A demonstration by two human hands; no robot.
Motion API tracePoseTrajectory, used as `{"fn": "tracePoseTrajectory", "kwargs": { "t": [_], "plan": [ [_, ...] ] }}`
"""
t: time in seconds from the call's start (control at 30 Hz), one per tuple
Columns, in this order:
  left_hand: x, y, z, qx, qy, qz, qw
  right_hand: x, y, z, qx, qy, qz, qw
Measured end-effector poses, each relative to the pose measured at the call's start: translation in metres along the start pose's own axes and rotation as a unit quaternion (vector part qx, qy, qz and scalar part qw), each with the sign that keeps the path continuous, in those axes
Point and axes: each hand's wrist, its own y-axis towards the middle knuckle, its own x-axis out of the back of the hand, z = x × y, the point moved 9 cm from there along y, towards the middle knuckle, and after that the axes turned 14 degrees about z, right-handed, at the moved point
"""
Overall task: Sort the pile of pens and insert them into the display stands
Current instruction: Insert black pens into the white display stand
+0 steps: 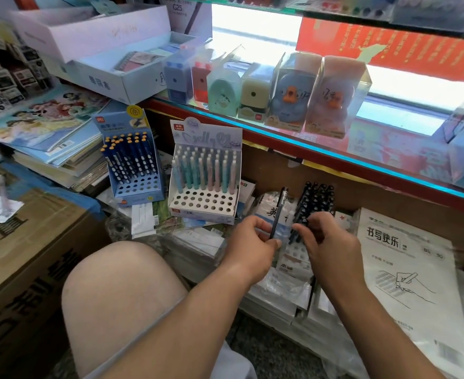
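Left hand (252, 243) low centre, thumb and fingers pinched on the lower barrel of a single black pen (279, 209), which stands nearly upright and leans slightly right. Right hand (328, 242) just beside it, fingers curled in against the base of a bunch of dark pens (317, 201). Blur hides whether it actually grips one, so cannot tell. The bunch stands in a small white holed stand (296, 254), partly hidden behind both hands, set on plastic-wrapped booklets. Further left, two more stands sit side by side: a blue display stand (140, 187) with navy yellow-tipped pens (128, 157) in the back rows, front holes bare, and a white display stand (203, 203) with pastel pens (206, 170) at the back, front rows likewise bare. Above, a glass shelf (335, 157) carries boxed pencil sharpeners (252, 97). A wrapped pack of writing paper (406, 269) lies at right. A bare knee (121, 291) lower left, a cardboard box (20, 242) beside it.
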Motion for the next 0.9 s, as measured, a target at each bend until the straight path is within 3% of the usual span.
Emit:
{"fn": "tracePoseTrajectory", "kwargs": {
  "t": [0.2,0.3,0.4,0.47,0.63,0.8,0.9],
  "plan": [
    [-0.001,-0.002,-0.005,-0.013,0.029,0.006,0.999,-0.014,-0.001,-0.013,-0.038,0.013,0.051,0.998],
    [-0.004,-0.001,-0.006,-0.021,0.035,0.017,0.999,0.004,-0.005,-0.018,-0.075,0.116,0.026,0.990],
    [-0.014,0.001,-0.009,-0.027,0.063,0.046,0.997,0.022,-0.010,-0.014,-0.070,0.303,-0.011,0.950],
    [-0.023,0.002,-0.009,-0.033,0.084,0.066,0.994,0.026,-0.009,-0.007,-0.057,0.345,0.008,0.937],
    [-0.025,0.003,-0.013,-0.056,0.092,0.056,0.993,0.030,-0.006,0.000,-0.034,0.318,0.062,0.946],
    [-0.011,0.008,-0.005,-0.031,0.118,0.002,0.993,0.061,-0.010,-0.011,-0.035,0.272,-0.038,0.961],
    [-0.011,0.015,0.003,0.002,0.179,0.004,0.984,0.060,-0.009,-0.017,-0.042,0.218,-0.047,0.974]
  ]
}}
